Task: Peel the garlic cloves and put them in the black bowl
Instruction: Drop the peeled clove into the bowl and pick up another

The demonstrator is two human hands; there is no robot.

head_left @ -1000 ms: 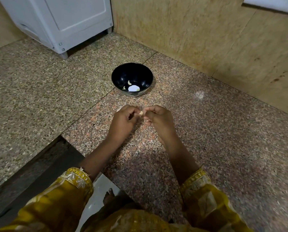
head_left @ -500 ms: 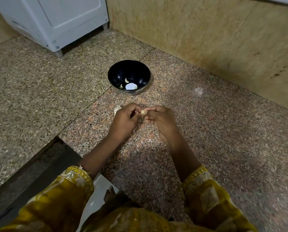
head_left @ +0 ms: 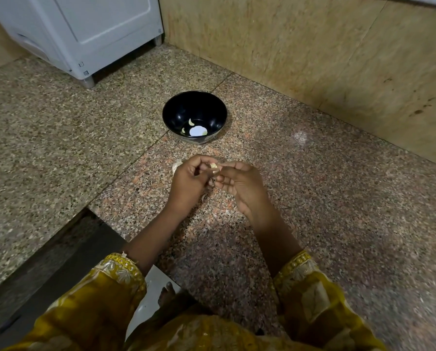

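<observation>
Here, seen from above, a person in yellow embroidered sleeves (head_left: 115, 279) stands at a speckled granite counter (head_left: 338, 198). The two hands meet over the middle of it, on the near side of a black bowl (head_left: 176, 115). The left hand (head_left: 189, 181) is curled, its thumb and fingers pinching a small pale clove (head_left: 213, 166) that shows between the two hands. The right hand (head_left: 242, 183) is curled too, thumb and forefinger closed on the same clove, seemingly pulling at its skin; whether any skin is already off cannot be told at this size. The bowl sits apart from the hands, further back toward the wall (head_left: 313, 59). It holds two or three pale peeled cloves (head_left: 191, 122) near its bottom, beside a bright round reflection. Just behind the left hand a pale lump of garlic (head_left: 176, 164) lies on the counter, mostly hidden, and thin scraps of skin (head_left: 203, 197) lie beneath the hands. A white appliance (head_left: 97, 34) stands at the back left. By the look of it the task is partway: a few cloves are done and in the bowl, one is being peeled, and at least the lump on the counter remains; how many cloves it has cannot be seen
</observation>
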